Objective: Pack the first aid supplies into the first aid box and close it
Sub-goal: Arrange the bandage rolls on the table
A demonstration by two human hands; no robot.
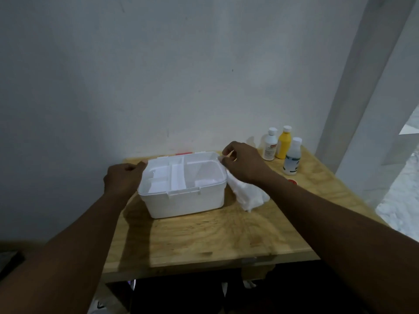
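PACKING NOT YET BEGUN: A person stands over a white first aid box [186,202] that sits open toward the back of a small wooden table [204,236], near a bare wall. The box's divided inner tray [178,177] shows nothing in any compartment. Only a red-and-white strip of what appears to be the lid [183,153] shows behind the rear rim, folded back.

The left hand [123,180] is curled at the box's left rim, thumb laid on the edge, holding it. The right hand [244,162] pinches the rim at the right rear corner between thumb and forefinger. Whether that pinch takes the box wall or the tray's lip cannot be told from this angle.

The supplies are still outside the box. A crumpled white bundle [248,197], cloth or gauze by the look of it, lies just beside the box's right wall under the right forearm. Three bottles stand well apart from the box at the table's right rear corner: a white-labelled bottle [270,147], a yellow bottle [284,143] and a clear bottle [292,158]. A small red object [292,181], too small to identify, rests near the clear bottle.

By this showing the task is at its start. The box is open and steadied, while the bundle and all three bottles remain to be loaded. The lid remains to be brought over and shut.
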